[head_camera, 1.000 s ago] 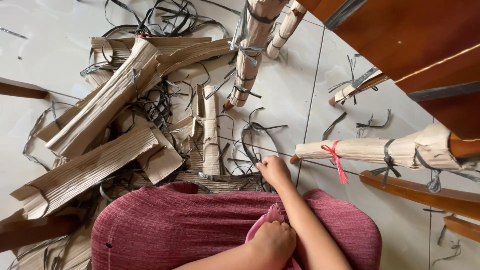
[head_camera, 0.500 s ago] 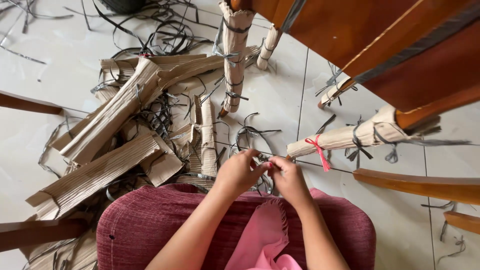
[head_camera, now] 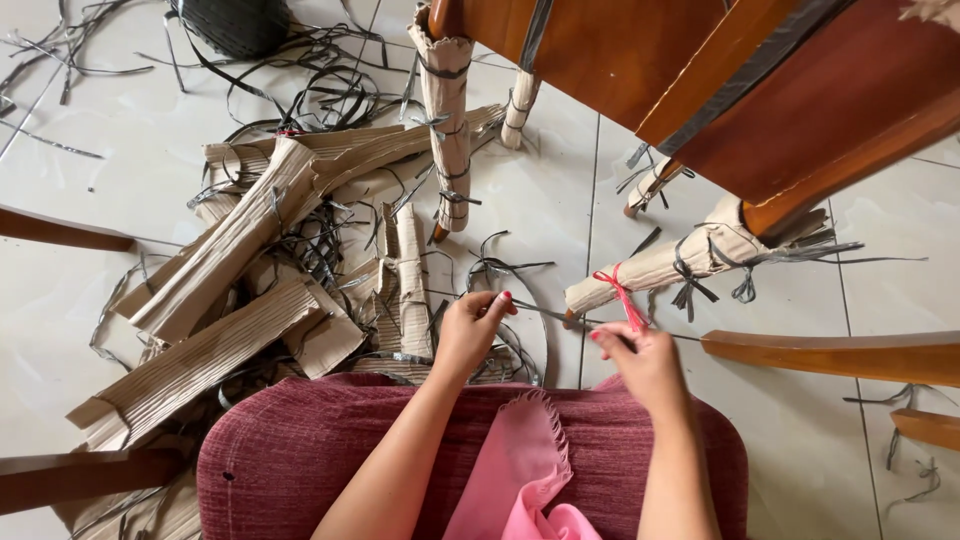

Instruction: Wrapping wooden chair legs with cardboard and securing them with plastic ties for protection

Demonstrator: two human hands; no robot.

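Strap (head_camera: 545, 312) — a thin dark plastic band — runs nearly level between both hands, above the tiled floor (head_camera: 120, 150) and just beyond the red cushion (head_camera: 300, 440). Left hand (head_camera: 468, 330) pinches its left end, fingers closed. Right hand (head_camera: 640, 355) is clenched on the right end, just below the red ribbon (head_camera: 620, 292) tied around the cardboard-wrapped chair leg (head_camera: 665, 262).

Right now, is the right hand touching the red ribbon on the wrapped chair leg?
Touching. The head view shows the right hand fingertips on the hanging end of the red ribbon.
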